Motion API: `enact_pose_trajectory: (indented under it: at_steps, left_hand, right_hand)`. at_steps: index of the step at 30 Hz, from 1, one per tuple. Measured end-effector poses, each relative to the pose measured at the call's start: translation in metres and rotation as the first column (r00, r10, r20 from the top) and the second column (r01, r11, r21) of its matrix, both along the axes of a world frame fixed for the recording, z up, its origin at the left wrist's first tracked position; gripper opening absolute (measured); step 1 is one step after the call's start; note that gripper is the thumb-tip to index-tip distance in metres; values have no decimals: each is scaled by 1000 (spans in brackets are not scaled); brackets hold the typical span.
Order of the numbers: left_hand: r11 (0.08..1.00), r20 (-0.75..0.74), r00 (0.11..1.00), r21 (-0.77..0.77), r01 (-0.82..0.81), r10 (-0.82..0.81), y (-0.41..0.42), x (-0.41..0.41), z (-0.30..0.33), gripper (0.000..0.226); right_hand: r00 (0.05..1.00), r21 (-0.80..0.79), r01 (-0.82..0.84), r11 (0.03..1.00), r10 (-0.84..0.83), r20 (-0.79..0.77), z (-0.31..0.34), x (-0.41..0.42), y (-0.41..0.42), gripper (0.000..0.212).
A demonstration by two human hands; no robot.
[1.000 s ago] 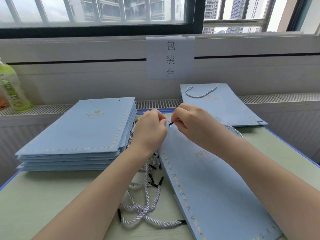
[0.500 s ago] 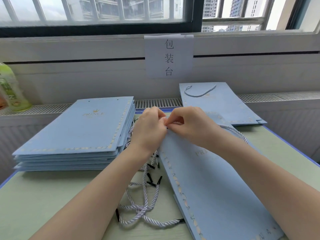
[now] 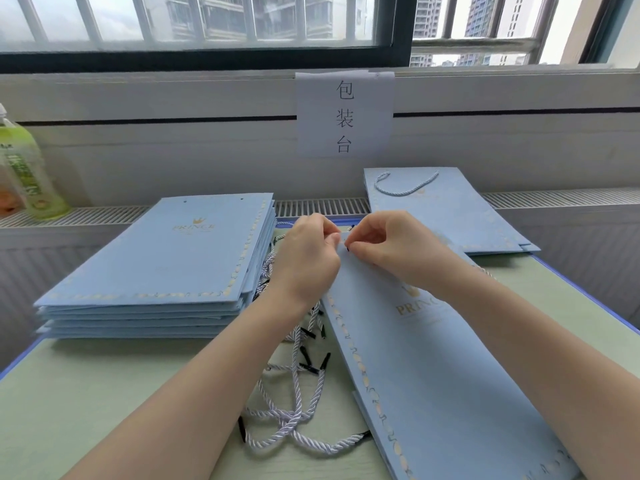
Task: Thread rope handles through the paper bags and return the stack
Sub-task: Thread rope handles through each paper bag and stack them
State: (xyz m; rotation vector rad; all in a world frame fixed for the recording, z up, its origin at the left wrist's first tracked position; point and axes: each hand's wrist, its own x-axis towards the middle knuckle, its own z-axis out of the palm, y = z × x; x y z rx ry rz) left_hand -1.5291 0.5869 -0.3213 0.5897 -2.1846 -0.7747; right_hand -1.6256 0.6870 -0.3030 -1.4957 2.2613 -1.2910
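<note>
1. Rope handles [image 3: 298, 400] lie in a loose tangle on the near middle of the table [image 3: 104, 393], between the forearms, their black tips pointing every way. They sit just left of the bag being worked.

2. Next out, the bag [image 3: 433, 375] lies flat, its long axis running from the near right up to the far middle, so its top edge ends right under both hands.

3. At that far edge the left hand [image 3: 306, 258] has its fingers curled and pinches the bag's top edge, apparently steadying it.

4. Touching it from the right, the right hand [image 3: 384, 245] pinches a black rope tip [image 3: 347, 249] between thumb and finger. The tip sits at the edge of the bag, pointing toward the left hand; the hole itself is hidden by the fingers. The right hand is the nearer one to push it through, I judge.

5. Left of the hands is the stack of bags [image 3: 162, 268] without handles; far right lies a finished bag [image 3: 450, 213] with its rope in place.
</note>
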Motion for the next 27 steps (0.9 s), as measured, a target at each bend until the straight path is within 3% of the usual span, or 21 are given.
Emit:
enact_pose_trajectory:
  at_steps: [3, 7, 10, 13, 17, 24, 27]
  left_hand:
    - [1000, -51, 999, -19, 8, -9, -2, -1, 0, 9]
    - [986, -160, 982, 114, 118, -99, -2, 2, 8, 19]
    - [918, -212, 960, 313, 243, -181, -2, 5, 15, 26]
    - [856, -197, 948, 412, 312, -250, -3, 7, 19, 36]
    - [846, -146, 955, 444, 295, -257, -5, 5, 17, 50]
    - [722, -157, 965, 641, 261, -209, -6, 6, 17, 46]
    - [723, -157, 967, 642, 255, -202, -4, 5, 17, 46]
  right_hand:
    - [990, -18, 35, 999, -37, -133, -3, -1, -2, 15]
    - [999, -14, 15, 1000, -15, -41, 6, -6, 4, 37]
    - [997, 22, -57, 998, 56, 54, 15, -4, 10, 23]
    - [995, 12, -67, 998, 65, 76, 16, -4, 12, 18]
    - [998, -9, -65, 998, 65, 27, 19, -5, 13, 21]
    - [990, -25, -138, 990, 138, 11, 16, -8, 13, 24]
    - [984, -24, -167, 986, 168, 66, 16, -12, 15, 23]
